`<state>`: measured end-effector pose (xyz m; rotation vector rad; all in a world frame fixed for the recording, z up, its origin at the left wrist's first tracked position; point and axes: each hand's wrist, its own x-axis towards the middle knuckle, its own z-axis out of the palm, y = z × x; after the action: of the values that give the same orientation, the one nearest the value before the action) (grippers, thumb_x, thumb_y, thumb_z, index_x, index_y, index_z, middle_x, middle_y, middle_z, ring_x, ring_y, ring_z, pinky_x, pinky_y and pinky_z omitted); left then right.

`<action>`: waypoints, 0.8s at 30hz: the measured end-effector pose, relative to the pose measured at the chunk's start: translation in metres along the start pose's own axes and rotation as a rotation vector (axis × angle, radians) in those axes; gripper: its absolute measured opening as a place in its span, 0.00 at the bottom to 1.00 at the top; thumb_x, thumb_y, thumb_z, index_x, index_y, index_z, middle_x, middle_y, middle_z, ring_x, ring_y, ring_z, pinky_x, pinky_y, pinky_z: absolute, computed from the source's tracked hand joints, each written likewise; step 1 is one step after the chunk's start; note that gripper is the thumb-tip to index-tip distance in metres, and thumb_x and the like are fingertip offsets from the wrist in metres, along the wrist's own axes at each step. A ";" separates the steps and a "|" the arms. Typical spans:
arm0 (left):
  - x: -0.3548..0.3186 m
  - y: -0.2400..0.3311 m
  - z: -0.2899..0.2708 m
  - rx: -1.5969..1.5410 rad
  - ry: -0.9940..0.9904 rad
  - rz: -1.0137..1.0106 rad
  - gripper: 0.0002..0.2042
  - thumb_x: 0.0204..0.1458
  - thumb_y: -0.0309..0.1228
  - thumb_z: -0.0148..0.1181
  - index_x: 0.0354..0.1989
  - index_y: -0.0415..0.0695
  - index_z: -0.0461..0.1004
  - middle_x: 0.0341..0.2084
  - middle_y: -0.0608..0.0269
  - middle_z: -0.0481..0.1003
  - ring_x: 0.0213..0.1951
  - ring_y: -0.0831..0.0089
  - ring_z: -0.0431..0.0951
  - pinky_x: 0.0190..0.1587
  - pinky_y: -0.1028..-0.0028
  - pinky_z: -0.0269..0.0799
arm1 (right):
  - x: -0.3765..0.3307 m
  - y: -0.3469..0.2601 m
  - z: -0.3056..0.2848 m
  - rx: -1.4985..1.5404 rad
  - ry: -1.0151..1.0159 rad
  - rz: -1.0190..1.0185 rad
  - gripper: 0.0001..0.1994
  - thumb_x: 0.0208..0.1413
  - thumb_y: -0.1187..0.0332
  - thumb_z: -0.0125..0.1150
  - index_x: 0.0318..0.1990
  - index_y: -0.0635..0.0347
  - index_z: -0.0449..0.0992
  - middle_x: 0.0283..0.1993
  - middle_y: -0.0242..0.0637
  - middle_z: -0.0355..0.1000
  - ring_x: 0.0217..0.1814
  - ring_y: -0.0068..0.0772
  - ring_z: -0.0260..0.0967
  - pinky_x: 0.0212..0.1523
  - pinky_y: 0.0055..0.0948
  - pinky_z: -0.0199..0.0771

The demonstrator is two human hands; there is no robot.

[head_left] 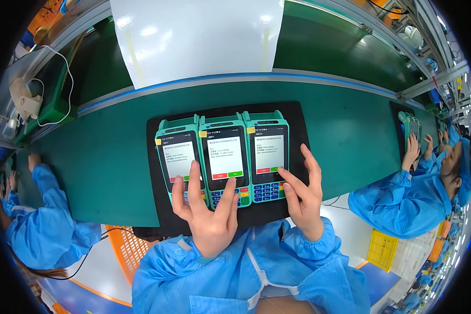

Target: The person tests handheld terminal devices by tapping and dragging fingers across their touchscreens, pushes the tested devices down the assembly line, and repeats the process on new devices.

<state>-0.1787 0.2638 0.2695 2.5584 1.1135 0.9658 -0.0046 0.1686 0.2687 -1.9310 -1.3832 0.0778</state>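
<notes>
Three teal card payment terminals lie side by side on a black mat (293, 118), their screens lit with white panels and red and green buttons. My left hand (212, 225) spreads its fingers over the left terminal (175, 152) and the middle terminal (222, 149). One of its fingertips is at the middle screen's green button, others at the lower part of the left screen. My right hand (306, 201) has its fingers apart and holds nothing. Its index fingertip is at the green button of the right terminal (268, 149). Each terminal has a small yellow sticker by its screen's top corner.
A green workbench (110, 141) runs across, with a white sheet (199, 39) hanging behind. Co-workers in blue sit at left (52, 214) and right (403, 199), the right one touching similar terminals (412, 128). An orange basket (125, 251) and a yellow crate (382, 249) stand below.
</notes>
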 end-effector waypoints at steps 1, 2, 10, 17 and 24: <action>0.002 0.001 0.001 -0.012 0.007 0.003 0.11 0.46 0.26 0.65 0.39 0.48 0.82 0.64 0.40 0.56 0.64 0.41 0.48 0.63 0.54 0.49 | -0.001 0.001 0.000 -0.007 0.014 -0.001 0.13 0.51 0.75 0.59 0.45 0.59 0.80 0.68 0.56 0.53 0.68 0.57 0.53 0.64 0.45 0.55; 0.002 0.001 0.002 -0.013 0.007 0.004 0.11 0.46 0.26 0.65 0.39 0.48 0.82 0.64 0.40 0.56 0.64 0.41 0.48 0.63 0.54 0.49 | -0.002 0.002 0.000 -0.009 0.015 0.000 0.13 0.51 0.75 0.59 0.45 0.59 0.80 0.68 0.56 0.53 0.68 0.57 0.53 0.64 0.45 0.55; 0.002 -0.001 0.005 -0.001 0.006 0.012 0.11 0.46 0.26 0.65 0.39 0.49 0.82 0.64 0.40 0.56 0.64 0.41 0.48 0.63 0.54 0.49 | -0.004 0.003 0.004 -0.022 0.037 0.013 0.13 0.53 0.74 0.58 0.45 0.56 0.81 0.68 0.55 0.52 0.69 0.56 0.50 0.65 0.46 0.54; 0.004 -0.004 0.013 -0.024 -0.019 0.005 0.13 0.44 0.25 0.66 0.41 0.49 0.82 0.65 0.41 0.53 0.64 0.40 0.45 0.63 0.53 0.50 | 0.000 -0.010 0.013 -0.010 -0.001 -0.006 0.15 0.52 0.75 0.58 0.47 0.54 0.81 0.68 0.54 0.53 0.67 0.54 0.53 0.63 0.44 0.57; -0.002 -0.012 -0.006 0.066 0.045 -0.028 0.13 0.44 0.26 0.66 0.40 0.50 0.83 0.64 0.39 0.55 0.64 0.41 0.48 0.63 0.55 0.50 | 0.007 -0.019 0.016 0.016 0.054 -0.065 0.14 0.51 0.75 0.58 0.45 0.55 0.82 0.67 0.55 0.55 0.65 0.53 0.55 0.60 0.42 0.61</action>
<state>-0.1906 0.2703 0.2684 2.5770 1.2091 1.0016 -0.0242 0.1856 0.2709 -1.8604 -1.4044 0.0056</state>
